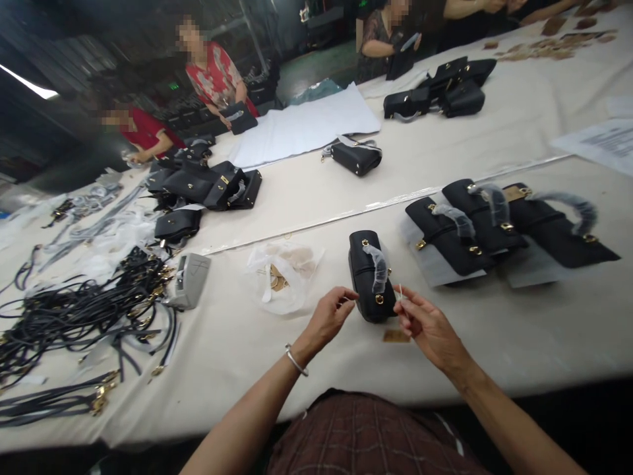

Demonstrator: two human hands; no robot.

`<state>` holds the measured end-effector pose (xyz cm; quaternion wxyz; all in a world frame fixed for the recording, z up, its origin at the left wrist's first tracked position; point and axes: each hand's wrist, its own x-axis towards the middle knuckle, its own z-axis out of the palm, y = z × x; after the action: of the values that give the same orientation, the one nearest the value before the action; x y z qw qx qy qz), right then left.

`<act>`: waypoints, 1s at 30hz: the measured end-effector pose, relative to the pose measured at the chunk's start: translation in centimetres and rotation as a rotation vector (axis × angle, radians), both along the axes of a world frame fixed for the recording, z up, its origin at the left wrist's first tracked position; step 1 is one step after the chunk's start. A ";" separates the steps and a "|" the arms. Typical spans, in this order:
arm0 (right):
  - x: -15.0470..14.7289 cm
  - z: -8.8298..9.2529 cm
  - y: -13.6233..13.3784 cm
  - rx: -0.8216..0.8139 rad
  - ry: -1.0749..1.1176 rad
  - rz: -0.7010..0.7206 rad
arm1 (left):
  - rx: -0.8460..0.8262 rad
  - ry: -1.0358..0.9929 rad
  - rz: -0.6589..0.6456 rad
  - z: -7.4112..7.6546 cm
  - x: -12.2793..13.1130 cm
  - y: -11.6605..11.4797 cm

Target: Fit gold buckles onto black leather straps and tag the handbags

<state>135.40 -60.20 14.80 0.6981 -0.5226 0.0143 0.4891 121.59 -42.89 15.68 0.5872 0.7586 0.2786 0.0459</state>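
Observation:
A small black handbag [366, 274] stands in front of me, its top handle [378, 269] wrapped in clear plastic and its fittings gold-coloured. At its right side, my right hand [429, 328] pinches a thin white string [400, 292] between thumb and fingers. A brown tag [397, 336] shows just below these fingers; whether it hangs on the string I cannot tell. My left hand [332, 320] is at the bag's left edge with thumb and fingers drawn together, and what they hold, if anything, is too small to make out.
Left of the bag lies a clear plastic bag [281, 280] with brown tags. Beyond it are a grey device [190, 280] and a heap of black straps [99, 310]. Several wrapped-handle handbags [445, 237] lie at right. Other people [217, 76] work across the table.

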 end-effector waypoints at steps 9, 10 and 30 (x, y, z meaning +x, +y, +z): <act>6.4 1.1 4.8 -0.099 -0.049 0.573 | 0.329 -0.179 -0.281 -1.9 6.7 2.3; 6.8 1.1 5.3 -0.106 -0.051 0.618 | 0.353 -0.175 -0.315 -2.2 7.0 2.5; 6.4 0.5 3.6 -0.373 -0.965 0.816 | -0.556 -0.288 0.261 -2.7 3.0 -0.9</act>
<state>141.81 -56.57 15.27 0.2825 -0.7590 -0.4151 0.4144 124.54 -43.81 12.99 0.7941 0.5130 0.2895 0.1496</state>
